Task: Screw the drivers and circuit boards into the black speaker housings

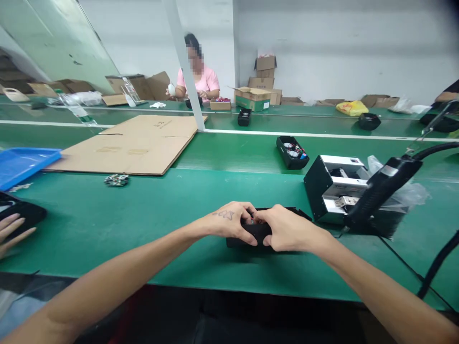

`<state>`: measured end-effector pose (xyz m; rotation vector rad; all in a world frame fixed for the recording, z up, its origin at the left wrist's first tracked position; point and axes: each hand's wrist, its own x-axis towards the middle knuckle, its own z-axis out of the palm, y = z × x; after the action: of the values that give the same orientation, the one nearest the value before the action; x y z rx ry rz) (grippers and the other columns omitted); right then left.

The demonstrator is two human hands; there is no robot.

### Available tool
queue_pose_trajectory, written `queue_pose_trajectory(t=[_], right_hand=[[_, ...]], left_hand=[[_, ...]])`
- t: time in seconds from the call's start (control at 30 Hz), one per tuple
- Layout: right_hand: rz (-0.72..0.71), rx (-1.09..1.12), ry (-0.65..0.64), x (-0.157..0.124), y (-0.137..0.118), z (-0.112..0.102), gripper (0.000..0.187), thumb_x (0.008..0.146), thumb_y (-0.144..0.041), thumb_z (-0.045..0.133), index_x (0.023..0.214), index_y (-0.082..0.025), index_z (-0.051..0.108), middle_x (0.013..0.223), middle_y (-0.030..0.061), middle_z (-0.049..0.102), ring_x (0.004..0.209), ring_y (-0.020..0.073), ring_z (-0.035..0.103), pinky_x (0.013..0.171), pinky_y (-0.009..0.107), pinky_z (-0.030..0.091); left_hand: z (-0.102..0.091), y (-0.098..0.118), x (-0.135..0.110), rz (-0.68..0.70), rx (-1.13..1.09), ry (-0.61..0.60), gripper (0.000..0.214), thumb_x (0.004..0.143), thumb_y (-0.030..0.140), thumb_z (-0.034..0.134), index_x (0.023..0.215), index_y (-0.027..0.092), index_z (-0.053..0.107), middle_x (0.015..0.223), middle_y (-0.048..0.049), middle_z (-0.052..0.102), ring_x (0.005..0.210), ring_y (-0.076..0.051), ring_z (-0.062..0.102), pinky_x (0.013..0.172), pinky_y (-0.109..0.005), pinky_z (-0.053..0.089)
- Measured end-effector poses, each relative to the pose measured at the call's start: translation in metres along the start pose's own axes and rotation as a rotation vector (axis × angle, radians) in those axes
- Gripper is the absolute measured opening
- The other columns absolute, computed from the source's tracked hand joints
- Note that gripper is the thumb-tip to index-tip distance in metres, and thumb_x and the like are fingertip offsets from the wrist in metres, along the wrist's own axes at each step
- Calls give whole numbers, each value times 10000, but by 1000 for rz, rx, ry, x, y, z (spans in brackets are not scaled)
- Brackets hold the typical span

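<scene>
A black plastic casing (261, 231) lies on the green bench in front of me. My left hand (233, 220) grips its left side, the thumb on the near wall and the fingers curled over the rim. From the other side my right hand (292, 230) holds it too, thumb on the near wall, fingers reaching inside. Both sets of fingertips meet over the opening, so most of the inside is hidden. Farther back sits a similar open casing (292, 153) with round speakers and coloured wires in it.
At right stand a black-and-white bench machine (322, 188) and a black corded power tool (385, 188). Circuit boards (116, 180), flattened cardboard (143, 143) and a blue tray (30, 162) lie left. Another person's hand (12, 234) touches a black casing (34, 210). A co-worker (208, 79) sits opposite.
</scene>
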<state>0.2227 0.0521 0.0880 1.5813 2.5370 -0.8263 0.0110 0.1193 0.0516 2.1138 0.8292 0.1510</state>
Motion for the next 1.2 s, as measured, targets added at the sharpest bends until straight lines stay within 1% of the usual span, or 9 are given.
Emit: queue_pose_trajectory(t=[0.1, 0.23, 0.4, 0.57, 0.7, 0.87, 0.97, 1.1, 1.2], right_hand=[[-6, 18, -12, 7, 4, -8, 209, 760, -192, 756, 968, -205, 749, 742, 29, 690, 585, 177, 554, 515, 306, 276], [-43, 39, 45, 7, 8, 4, 270, 769, -271, 800, 1028, -199, 785, 732, 21, 708, 543, 159, 517, 509, 304, 279], [-94, 96, 70, 6, 8, 12, 384, 747, -237, 835, 1129, -211, 809, 898, 39, 800, 676, 189, 666, 553, 280, 350], [-83, 11, 137, 5, 6, 18, 439, 746, -338, 885, 1166, -229, 828, 941, 54, 835, 827, 265, 768, 606, 303, 371], [-60, -70, 205, 3, 4, 22, 417, 780, -343, 846, 1188, -261, 830, 942, 57, 849, 841, 292, 788, 632, 328, 380], [-67, -89, 207, 2, 3, 24, 401, 822, -359, 795, 1209, -262, 834, 944, 71, 850, 812, 289, 778, 647, 336, 409], [-79, -81, 219, 4, 5, 26, 414, 810, -332, 785, 1215, -269, 838, 941, 72, 852, 826, 297, 775, 645, 336, 402], [-75, -102, 234, 10, 6, 30, 410, 765, -253, 776, 1168, -279, 851, 887, 65, 845, 821, 301, 770, 635, 338, 379], [-62, -92, 227, 7, 2, 34, 361, 786, -265, 785, 1142, -268, 844, 888, 62, 840, 832, 296, 773, 666, 345, 416]], left_hand=[[-7, 3, 5, -33, -26, -44, 409, 619, 514, 989, 644, 189, 743, 1248, -14, 700, 918, -187, 688, 724, -275, 495], [-5, 5, 5, -41, -15, -68, 457, 574, 551, 1007, 631, 188, 736, 1278, -17, 679, 928, -190, 673, 713, -279, 479], [-4, 5, 4, -25, -46, -104, 430, 625, 508, 985, 609, 177, 711, 1249, -15, 683, 921, -178, 664, 716, -280, 469], [-5, 2, 5, 4, -35, -133, 448, 665, 521, 967, 604, 171, 694, 1235, -27, 682, 988, -192, 662, 744, -269, 476], [-5, 1, 6, 33, -26, -143, 392, 695, 495, 954, 631, 182, 726, 1229, -26, 680, 1007, -189, 661, 761, -264, 489], [-7, 0, 6, 53, -31, -155, 375, 713, 472, 950, 634, 182, 725, 1217, -20, 679, 985, -177, 649, 761, -262, 491], [-6, -2, 7, 50, -38, -165, 370, 715, 468, 952, 640, 183, 729, 1170, -12, 657, 934, -157, 630, 734, -266, 468], [-4, -4, 10, 72, -76, -149, 434, 703, 548, 955, 641, 179, 736, 1149, -16, 648, 860, -136, 611, 707, -276, 457], [-3, -3, 8, 96, -41, -122, 497, 722, 605, 934, 616, 170, 719, 1134, -23, 666, 850, -140, 626, 691, -278, 454]])
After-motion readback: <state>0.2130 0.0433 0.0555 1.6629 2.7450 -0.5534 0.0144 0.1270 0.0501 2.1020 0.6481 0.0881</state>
